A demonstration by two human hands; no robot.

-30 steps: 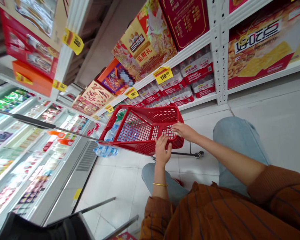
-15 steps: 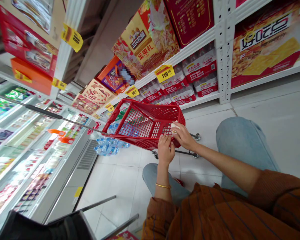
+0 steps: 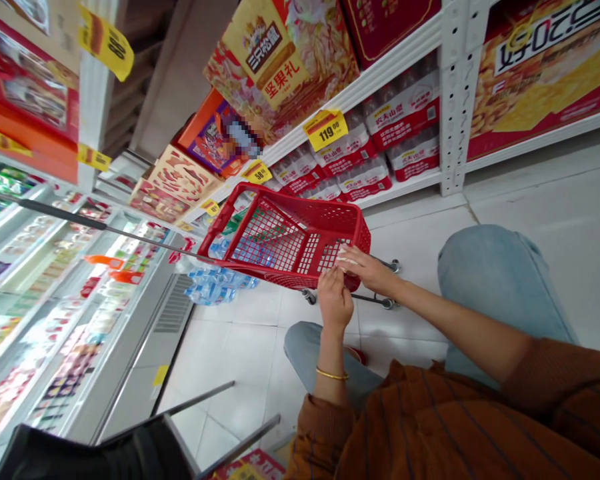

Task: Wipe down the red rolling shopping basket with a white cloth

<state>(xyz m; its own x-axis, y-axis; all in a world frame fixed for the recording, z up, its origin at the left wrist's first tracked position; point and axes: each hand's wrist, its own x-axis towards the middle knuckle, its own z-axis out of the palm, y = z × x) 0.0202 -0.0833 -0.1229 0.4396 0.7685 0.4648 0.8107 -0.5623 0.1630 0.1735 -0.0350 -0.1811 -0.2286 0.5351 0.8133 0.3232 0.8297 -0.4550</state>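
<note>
You hold the tilted red plastic shopping basket (image 3: 290, 201) out over the tiled floor (image 3: 240, 360) with 2 hands, apparently to steady it, the left hand (image 3: 334, 303) pressing curled fingers (image 3: 326, 280) against its near end, the right hand (image 3: 367, 272) laying spread fingers (image 3: 347, 257) across the mesh, any pinch unclear.

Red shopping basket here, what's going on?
A person has their left hand and right hand on the near end of a red wheeled shopping basket in a supermarket aisle. Shelves of gift boxes and bottled water stand on one side, a chilled display case on the other.
</note>
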